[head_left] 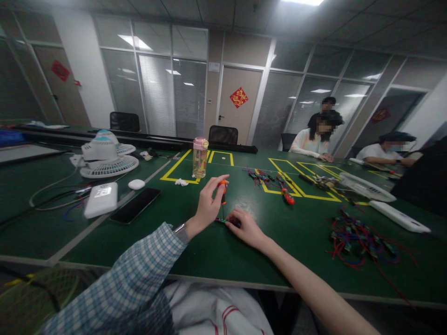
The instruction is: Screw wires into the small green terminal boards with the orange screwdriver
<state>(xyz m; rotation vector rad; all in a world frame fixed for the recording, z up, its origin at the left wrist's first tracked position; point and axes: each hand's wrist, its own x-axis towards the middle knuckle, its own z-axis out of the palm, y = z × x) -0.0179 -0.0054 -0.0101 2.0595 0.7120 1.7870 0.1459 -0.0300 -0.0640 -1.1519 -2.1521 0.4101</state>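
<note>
My left hand [209, 200] is closed round the orange-and-black handle of a screwdriver [224, 197]. The screwdriver stands nearly upright, its thin shaft pointing down at a small green circuit board [221, 220] on the table. At the board's right end, the fingers of my right hand [242, 225] are bent and pinch its edge against the tabletop. Part of the board is hidden by my fingers, and whether the screwdriver tip touches a screw is too small to tell.
On the green table [195, 253] lie a wire-and-board pile [359, 237] at right, a farther pile [265, 179], and a red-handled tool [288, 197]. A bottle [200, 160] stands ahead; a phone [136, 205], power bank [101, 199] and fan [104, 156] are left. People sit at far right.
</note>
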